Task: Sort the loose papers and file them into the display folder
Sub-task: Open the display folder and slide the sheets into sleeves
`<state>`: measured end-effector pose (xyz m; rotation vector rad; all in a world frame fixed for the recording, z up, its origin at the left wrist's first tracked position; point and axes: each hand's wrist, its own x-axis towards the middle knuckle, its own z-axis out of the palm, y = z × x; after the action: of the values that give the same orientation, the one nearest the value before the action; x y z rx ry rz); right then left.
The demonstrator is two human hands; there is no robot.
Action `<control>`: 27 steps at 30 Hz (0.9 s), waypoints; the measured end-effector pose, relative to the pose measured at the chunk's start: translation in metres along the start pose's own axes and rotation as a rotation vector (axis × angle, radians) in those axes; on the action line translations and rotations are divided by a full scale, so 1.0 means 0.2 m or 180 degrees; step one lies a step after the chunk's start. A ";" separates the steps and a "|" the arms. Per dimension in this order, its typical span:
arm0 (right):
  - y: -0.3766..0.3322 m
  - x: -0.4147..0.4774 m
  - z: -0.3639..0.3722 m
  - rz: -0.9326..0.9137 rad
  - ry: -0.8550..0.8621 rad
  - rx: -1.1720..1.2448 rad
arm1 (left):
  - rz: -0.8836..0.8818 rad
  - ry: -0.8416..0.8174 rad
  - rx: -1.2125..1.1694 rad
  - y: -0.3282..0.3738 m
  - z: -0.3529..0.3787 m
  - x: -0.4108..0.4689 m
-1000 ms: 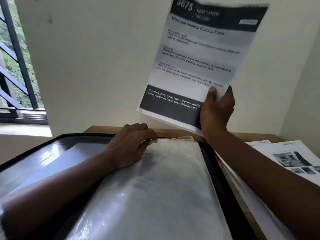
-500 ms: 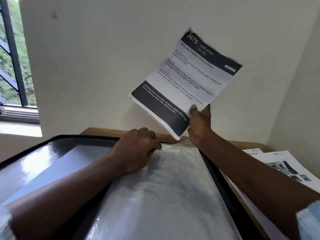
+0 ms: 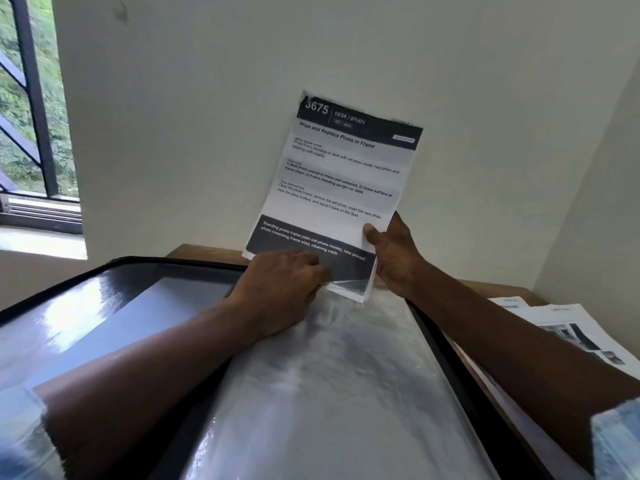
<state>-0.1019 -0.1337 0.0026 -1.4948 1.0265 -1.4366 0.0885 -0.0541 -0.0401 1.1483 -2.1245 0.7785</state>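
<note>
Head view. Loose papers (image 3: 568, 327) on surface (image 3: 204, 251) right of display folder (image 3: 104, 306); wall (image 3: 207, 133) behind. Printed sheet (image 3: 341, 188) gripped by right hand (image 3: 394, 258), long axis near-vertical, header up, bottom edge at plastic sleeve (image 3: 329, 375) mouth, pinched by left hand (image 3: 280, 289).

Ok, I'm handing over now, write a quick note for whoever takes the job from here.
Left hand pinches open the mouth of the clear sleeve in the display folder.
Right hand grips the printed sheet by its lower corner, bottom edge at the sleeve mouth.
Done: sheet lined up.
To do: slide it fully in, then file the loose papers lying to the right.
</note>
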 end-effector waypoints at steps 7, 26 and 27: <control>-0.05 0.00 -0.11 0.0101 -0.0042 -0.0497 | -0.0357 -0.0260 -0.0138 -0.01 -0.02 -0.01; -0.06 -0.04 -0.13 -0.0176 -0.0031 -0.0695 | -0.1446 -0.1344 -0.1057 -0.26 -0.09 0.02; -0.06 -0.04 -0.13 -0.0155 -0.0033 -0.0670 | -0.1568 -0.1263 -0.1149 -0.26 -0.09 0.02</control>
<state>-0.1271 -0.1224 0.0127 -1.6854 1.1715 -1.3869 0.1363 -0.0664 -0.0151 1.6185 -2.0277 -0.0619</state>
